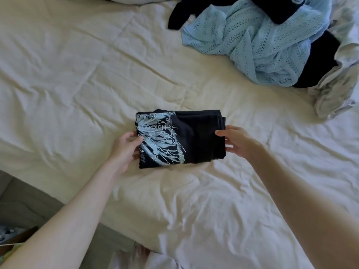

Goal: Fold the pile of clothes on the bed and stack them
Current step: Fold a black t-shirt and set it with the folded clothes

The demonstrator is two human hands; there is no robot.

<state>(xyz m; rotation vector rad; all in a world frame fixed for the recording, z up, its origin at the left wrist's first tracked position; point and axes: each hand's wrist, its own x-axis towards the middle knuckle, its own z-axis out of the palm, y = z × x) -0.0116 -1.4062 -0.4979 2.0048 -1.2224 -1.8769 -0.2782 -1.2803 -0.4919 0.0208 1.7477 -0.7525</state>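
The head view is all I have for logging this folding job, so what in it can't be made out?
- Black garments in the pile: mostly covered by the light blue knitted garment; count unclear.
- Grey-white crumpled cloth: cut off by the right edge.
- Folded black printed T-shirt: the fold hides most of the print.
- Left hand and right hand: fingers partly tucked under the shirt's ends.

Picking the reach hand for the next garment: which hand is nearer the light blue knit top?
Right. The right hand holds the folded black shirt at its right edge, below the light blue knit top. The left hand grips the shirt's far left edge, farther away.
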